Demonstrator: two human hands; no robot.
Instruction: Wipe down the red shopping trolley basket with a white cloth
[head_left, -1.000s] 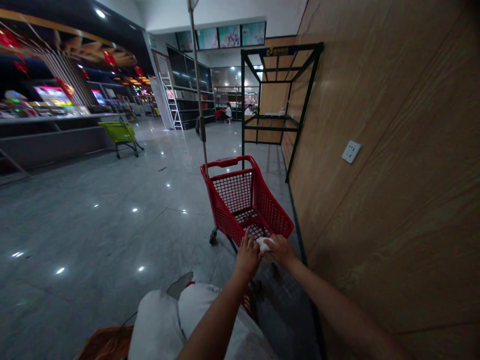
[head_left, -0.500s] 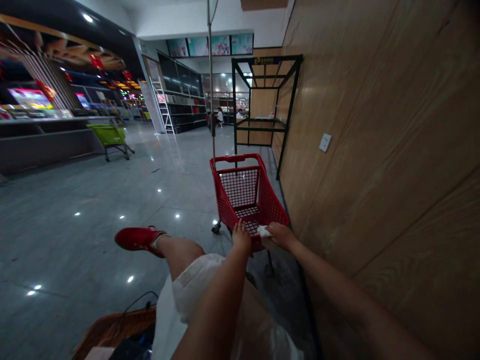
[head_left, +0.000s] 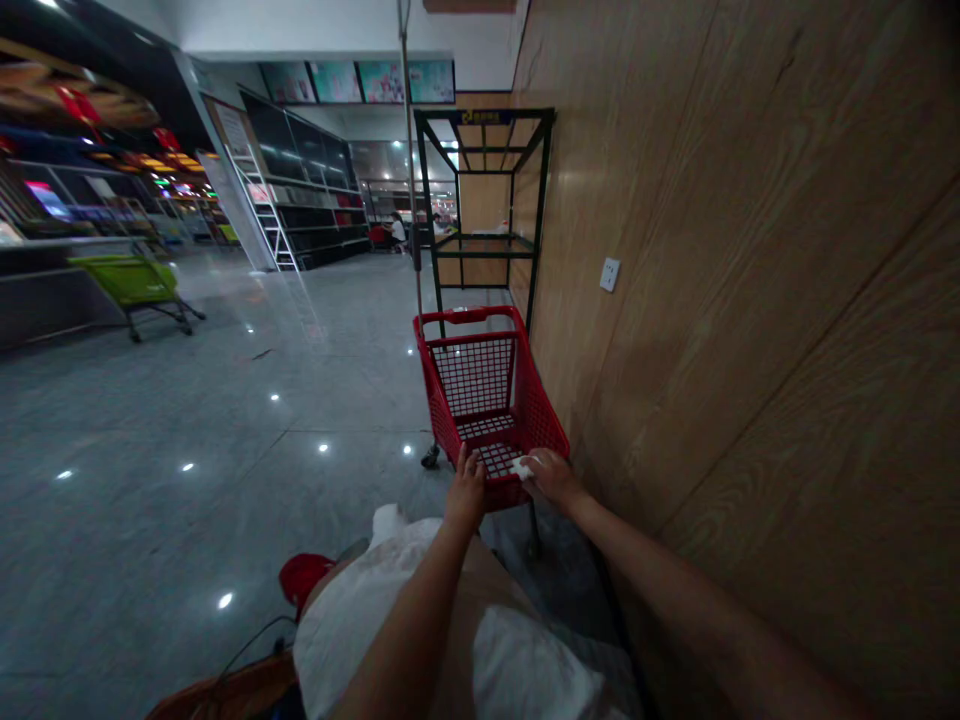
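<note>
A red plastic mesh shopping cart (head_left: pixel 480 385) stands on the tiled floor just ahead of me, beside the wooden wall. My left hand (head_left: pixel 466 490) grips its near rim, fingers curled over the plastic. On the right corner of that rim rests my right hand (head_left: pixel 551 478), pressing a crumpled white cloth (head_left: pixel 523 466) against the cart. The cart's basket holds nothing I can see. Below my arms lies white clothing (head_left: pixel 375 610), and a red shoe (head_left: pixel 304 580) pokes out from behind it.
A wood-panelled wall (head_left: pixel 720 320) with a white socket (head_left: pixel 610 274) runs along the right. Ahead stands a black metal shelf frame (head_left: pixel 484 200). A green cart (head_left: pixel 135 282) sits far left, a brown wicker basket (head_left: pixel 232 692) lies at bottom left, and people sit in the distance.
The view has swung right, shifting the room leftward. The red shoe has dropped lower and is mostly hidden behind the white clothing. Both hands stay on the cart rim, with the cloth in the right.
</note>
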